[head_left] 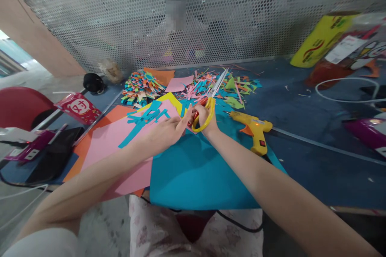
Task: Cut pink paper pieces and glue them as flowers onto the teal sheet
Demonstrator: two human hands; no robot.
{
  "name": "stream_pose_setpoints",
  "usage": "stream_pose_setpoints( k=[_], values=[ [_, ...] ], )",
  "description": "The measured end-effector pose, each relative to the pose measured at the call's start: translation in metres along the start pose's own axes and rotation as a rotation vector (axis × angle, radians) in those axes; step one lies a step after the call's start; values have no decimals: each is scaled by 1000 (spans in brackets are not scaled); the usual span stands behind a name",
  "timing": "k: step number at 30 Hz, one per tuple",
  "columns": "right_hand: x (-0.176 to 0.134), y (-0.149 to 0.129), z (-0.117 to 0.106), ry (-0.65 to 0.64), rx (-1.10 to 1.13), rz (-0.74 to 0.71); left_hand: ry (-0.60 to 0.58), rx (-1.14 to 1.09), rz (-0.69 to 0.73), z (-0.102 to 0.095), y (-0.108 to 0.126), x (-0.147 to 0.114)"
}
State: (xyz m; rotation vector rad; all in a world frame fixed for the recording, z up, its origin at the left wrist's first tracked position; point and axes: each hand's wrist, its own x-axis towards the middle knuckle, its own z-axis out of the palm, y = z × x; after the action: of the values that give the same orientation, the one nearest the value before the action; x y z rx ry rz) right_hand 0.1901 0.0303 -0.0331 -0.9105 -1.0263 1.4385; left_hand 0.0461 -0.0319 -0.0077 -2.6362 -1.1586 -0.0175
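Directing from afar, I am holding scissors [211, 98] in the right hand [208, 117], fingers gripping the handles, over the far part of the blue sheet [199, 176]; what the left hand [169, 130] is pinching, I cannot tell. Pointing blades far is looking safest.

This is looking like a craft workshop: a glue gun [256, 126], paper sheets [196, 176] and scraps [199, 87] are lying on a bench [301, 108].

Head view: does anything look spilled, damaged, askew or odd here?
Two things. Loose paper scraps lie strewn in a messy heap near the scissors. The yellow glue gun lies on its side with an orange light showing, its nozzle close to the blue paper: possibly risky if hot.
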Motion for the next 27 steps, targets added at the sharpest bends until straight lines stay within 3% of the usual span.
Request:
stream_pose_setpoints(
  k=[6, 11, 17, 27],
  values=[
    [-1, -3, 1, 54, 36, 71, -6, -84, 7, 0, 0, -1],
    [-3, -4, 2, 81, 47, 97, 65, -166, 41, 4, -3, -3],
    [-2, -4, 1, 84, 64, 113, 132, -161, 71, 18, -7, -1],
    [1, -4, 2, 84, 103, 108, 217, -84, 156, 20, -13, -7]
  ],
)
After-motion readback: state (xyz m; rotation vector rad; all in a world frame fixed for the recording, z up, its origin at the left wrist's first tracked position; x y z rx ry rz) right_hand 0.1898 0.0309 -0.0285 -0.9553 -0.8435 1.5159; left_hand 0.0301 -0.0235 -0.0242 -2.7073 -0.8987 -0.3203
